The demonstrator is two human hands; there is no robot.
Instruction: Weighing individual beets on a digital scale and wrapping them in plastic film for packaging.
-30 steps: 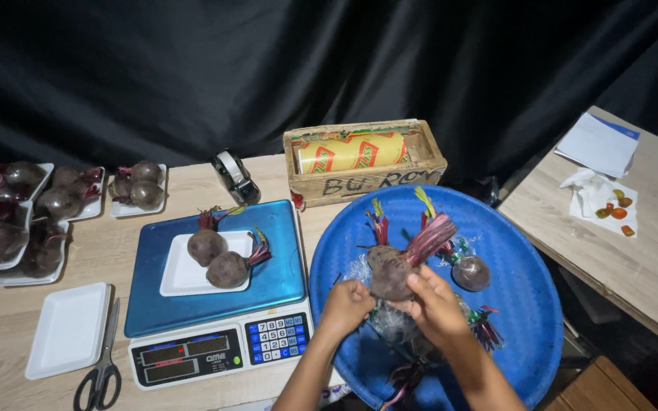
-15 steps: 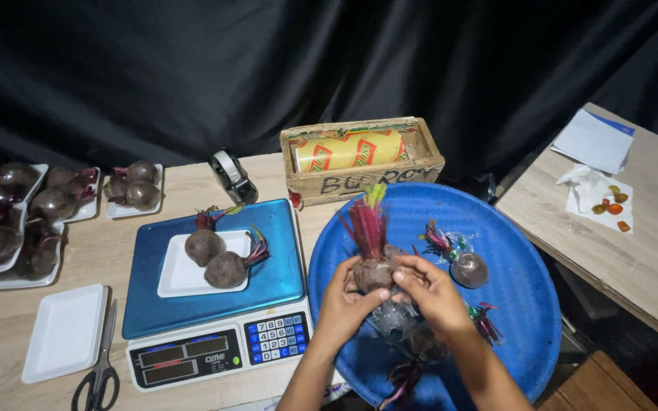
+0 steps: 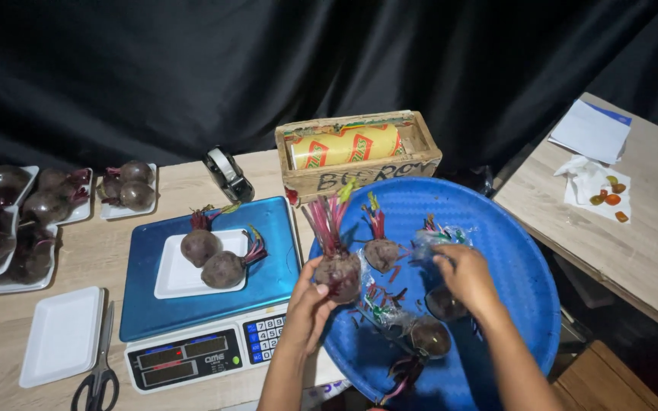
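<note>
Head view: left hand (image 3: 308,304) grips beetroot (image 3: 340,272) w/ stalks up (firm, heavyish; hold by bulb); right hand (image 3: 462,272) closed on plastic wrap (image 3: 434,239).

Bright light from above, black backdrop, edges perhaps slightly warped.

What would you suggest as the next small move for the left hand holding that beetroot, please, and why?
Probably carry it left to the white tray on the scale. The left hand grips a beetroot upright at the blue tub's edge, and the tray holds only two beetroots, with room beside them. The right hand is busy in the tub with a plastic-wrapped bunch.
</note>
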